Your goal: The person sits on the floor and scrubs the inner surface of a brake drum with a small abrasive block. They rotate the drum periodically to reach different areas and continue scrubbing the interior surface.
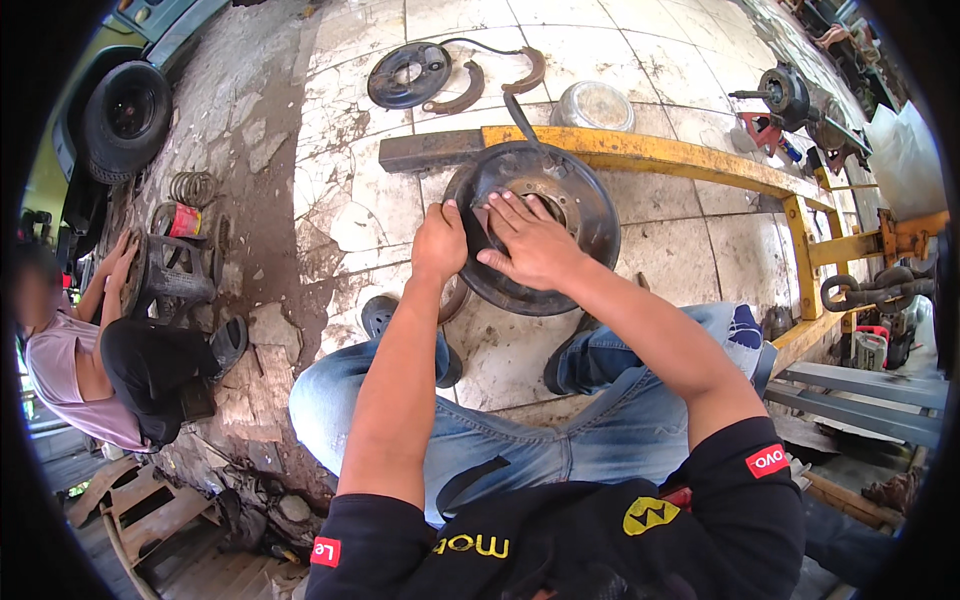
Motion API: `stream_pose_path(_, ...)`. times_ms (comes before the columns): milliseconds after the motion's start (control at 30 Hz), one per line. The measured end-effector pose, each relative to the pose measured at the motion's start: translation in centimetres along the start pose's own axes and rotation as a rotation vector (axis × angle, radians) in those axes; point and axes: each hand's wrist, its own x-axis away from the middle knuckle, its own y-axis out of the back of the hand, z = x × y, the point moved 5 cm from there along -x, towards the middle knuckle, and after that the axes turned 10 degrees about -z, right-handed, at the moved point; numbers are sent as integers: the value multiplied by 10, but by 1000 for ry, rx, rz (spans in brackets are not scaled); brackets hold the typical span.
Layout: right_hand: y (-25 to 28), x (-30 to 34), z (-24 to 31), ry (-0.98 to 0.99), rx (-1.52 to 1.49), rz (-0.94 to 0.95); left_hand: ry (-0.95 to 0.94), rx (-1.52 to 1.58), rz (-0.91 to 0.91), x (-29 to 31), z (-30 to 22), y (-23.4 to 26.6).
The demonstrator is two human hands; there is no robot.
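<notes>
I have the bare left hand (440, 243) curled round the nine o'clock rim of a dished black metal plate (594, 225), at twelve o'clock; the bare right hand (530, 243) lies spread flat on its face, whether over anything I cannot tell; beyond runs a yellow-painted steel beam (640, 153); past that, a round silver metal drum (595, 105) at one o'clock, a holed black disc (430, 88) at eleven.

Tiles (655, 65): brightly lit, paled toward the top
Disc (596, 222): soft sheen is reflected
Beam (690, 164): bowed by the fisheye lens
Corners: lost in black
</notes>
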Motion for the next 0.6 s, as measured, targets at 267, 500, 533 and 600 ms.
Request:
stream_pose_path(267, 12, -3, -19, -43, 50, 75, -7, 1, 10, 0, 1, 0)
stream_pose_path(500, 17, 51, 8, 202, -78, 120, 7, -6, 8, 2, 3, -1)
stream_pose_path(533, 16, 61, 5, 199, -23, 153, 14, -13, 12, 3, 2, 1)
stream_pose_path(600, 16, 57, 5, 157, -7, 110, 24, -4, 30, 3, -2, 1)
